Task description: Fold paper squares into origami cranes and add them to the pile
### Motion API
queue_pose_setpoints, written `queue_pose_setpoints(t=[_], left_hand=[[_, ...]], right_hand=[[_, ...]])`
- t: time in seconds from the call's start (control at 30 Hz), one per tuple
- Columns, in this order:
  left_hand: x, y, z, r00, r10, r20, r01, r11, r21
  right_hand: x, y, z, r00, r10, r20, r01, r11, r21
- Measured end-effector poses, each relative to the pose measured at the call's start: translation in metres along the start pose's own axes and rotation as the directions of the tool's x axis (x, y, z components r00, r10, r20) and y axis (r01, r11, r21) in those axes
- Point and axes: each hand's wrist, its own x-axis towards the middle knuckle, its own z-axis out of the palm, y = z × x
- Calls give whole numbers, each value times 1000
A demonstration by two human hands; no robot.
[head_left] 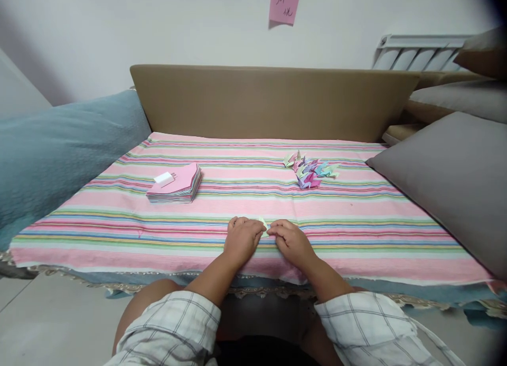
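Note:
A small pale green folded paper (264,226) is pinched between my two hands, low over the striped cloth (245,197). My left hand (243,239) grips its left side with the fingers curled. From the right, my right hand (291,242) holds the other side between thumb and fingers. Part of the paper is hidden by my fingertips. Beyond my right hand lies a heap of small folded papers (309,171) in green, pink, purple and blue. A stack of coloured paper (180,185) rests at the left, pink sheet uppermost.
A white plug adapter (164,179) lies on the paper stack. The brown backrest (273,102) runs along the far side. Grey cushions (447,181) bound the cloth at the right, and a blue covered armrest (75,149) bounds it at the left.

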Motion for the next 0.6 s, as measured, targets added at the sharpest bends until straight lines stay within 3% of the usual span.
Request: queue_pose_setpoints(t=[0.23,0.5,0.6], left_hand=[[0,-3,4,1000,8,14,-8,999,36],[1,-3,5,1000,1,16,-2,1000,21],[1,-4,5,1000,1,9,-1,1000,12]], right_hand=[[-5,2,5,998,-60,29,63,989,-133],[-3,-11,6,995,-10,103,45,938,-345],[-5,-10,5,996,-24,91,50,953,-299]])
